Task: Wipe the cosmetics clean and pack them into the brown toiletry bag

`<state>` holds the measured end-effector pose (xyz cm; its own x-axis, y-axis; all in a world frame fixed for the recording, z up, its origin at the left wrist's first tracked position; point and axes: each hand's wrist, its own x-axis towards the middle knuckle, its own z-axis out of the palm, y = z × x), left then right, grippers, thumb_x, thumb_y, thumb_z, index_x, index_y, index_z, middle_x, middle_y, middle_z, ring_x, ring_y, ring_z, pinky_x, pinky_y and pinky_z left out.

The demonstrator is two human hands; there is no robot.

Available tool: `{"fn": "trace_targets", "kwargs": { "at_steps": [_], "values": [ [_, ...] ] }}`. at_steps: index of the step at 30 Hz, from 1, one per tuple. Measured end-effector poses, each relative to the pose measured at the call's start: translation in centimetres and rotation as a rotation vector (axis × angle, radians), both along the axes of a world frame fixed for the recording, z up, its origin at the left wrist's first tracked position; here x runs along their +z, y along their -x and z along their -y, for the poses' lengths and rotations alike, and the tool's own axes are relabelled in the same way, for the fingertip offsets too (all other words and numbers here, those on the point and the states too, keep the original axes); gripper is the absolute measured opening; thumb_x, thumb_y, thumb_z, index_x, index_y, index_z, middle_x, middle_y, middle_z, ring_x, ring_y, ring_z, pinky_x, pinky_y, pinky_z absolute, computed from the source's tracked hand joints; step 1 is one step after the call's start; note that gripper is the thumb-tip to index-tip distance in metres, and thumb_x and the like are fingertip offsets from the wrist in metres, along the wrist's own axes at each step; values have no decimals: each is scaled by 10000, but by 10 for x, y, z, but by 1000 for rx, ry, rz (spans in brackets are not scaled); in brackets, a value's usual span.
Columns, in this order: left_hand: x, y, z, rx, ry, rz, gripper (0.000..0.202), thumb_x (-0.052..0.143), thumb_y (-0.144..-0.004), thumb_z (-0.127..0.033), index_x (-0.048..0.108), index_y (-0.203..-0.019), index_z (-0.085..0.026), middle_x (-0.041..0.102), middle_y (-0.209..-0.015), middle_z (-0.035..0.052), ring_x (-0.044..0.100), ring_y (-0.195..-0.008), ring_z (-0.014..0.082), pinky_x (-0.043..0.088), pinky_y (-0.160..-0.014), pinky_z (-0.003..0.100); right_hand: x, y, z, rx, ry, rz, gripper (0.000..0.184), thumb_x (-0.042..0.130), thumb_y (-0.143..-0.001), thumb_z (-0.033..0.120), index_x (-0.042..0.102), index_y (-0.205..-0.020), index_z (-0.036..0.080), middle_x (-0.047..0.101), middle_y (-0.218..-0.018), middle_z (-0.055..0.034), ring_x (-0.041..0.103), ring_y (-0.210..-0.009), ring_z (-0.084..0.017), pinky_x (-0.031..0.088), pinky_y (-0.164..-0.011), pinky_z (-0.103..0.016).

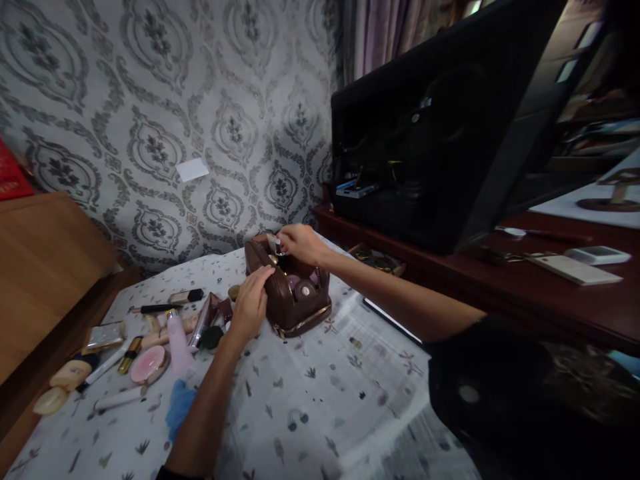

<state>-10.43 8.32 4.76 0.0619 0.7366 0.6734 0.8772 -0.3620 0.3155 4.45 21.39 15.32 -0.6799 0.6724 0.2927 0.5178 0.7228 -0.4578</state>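
Observation:
A brown leather cosmetic bag (pixel 295 303) stands open on a bed with a white patterned sheet (pixel 320 400). My left hand (pixel 250 303) grips the bag's near left rim, fingers curled over the edge. Over the bag's opening, my right hand (pixel 299 243) pinches a small dark tube with a silver band (pixel 278 248), its tip pointing down into the bag. Round compacts show inside the bag.
Several cosmetics lie scattered left of the bag: a pink compact (pixel 149 365), a pink tube (pixel 176 340), a black pencil (pixel 155 308), beige bottles (pixel 67 377), a blue cloth (pixel 179 407). A dark wooden table (pixel 550 293) with a black case (pixel 440 133) stands at right.

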Motion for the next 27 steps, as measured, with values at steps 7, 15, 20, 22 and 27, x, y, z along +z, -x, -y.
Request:
{"fn": "trace_targets", "kwargs": {
  "at_steps": [7,15,20,22,27],
  "values": [
    [4,-2,-3,-10,6,-14,543,326,-864,-26,503,-1356,-171,552,-1415,114,451,-1370,209,343,-1179,478,5,-31,28,99,137,-571,307,524,-917,331,568,-673,151,598,-567,12,551,-498,-91,418,-522,-193],
    [7,1,19,34,49,-119,591,388,-878,-49,351,-1454,-179,429,-1517,144,378,-1432,214,340,-1193,460,-46,-34,89,355,-8,-569,449,523,-946,424,471,-577,173,470,-533,34,399,-514,-79,320,-532,-218],
    [-8,16,52,181,134,-188,552,402,-882,-73,378,-1421,-193,451,-1479,159,430,-1389,251,413,-1126,461,-88,-14,111,525,-16,-432,476,434,-988,422,405,-574,190,451,-547,20,408,-520,-90,321,-535,-225],
    [-16,27,65,272,184,-216,535,413,-873,-71,401,-1396,-181,464,-1457,172,433,-1382,274,403,-1120,491,-106,-2,116,553,11,-370,466,419,-987,417,400,-578,193,448,-550,17,411,-521,-95,321,-538,-230],
    [-33,55,89,580,250,-192,467,486,-904,-158,426,-1367,-161,405,-1495,215,349,-1423,358,309,-1131,611,-137,31,125,558,151,-217,355,436,-942,351,467,-624,196,442,-538,24,383,-509,-106,290,-529,-242]
  ]
}}
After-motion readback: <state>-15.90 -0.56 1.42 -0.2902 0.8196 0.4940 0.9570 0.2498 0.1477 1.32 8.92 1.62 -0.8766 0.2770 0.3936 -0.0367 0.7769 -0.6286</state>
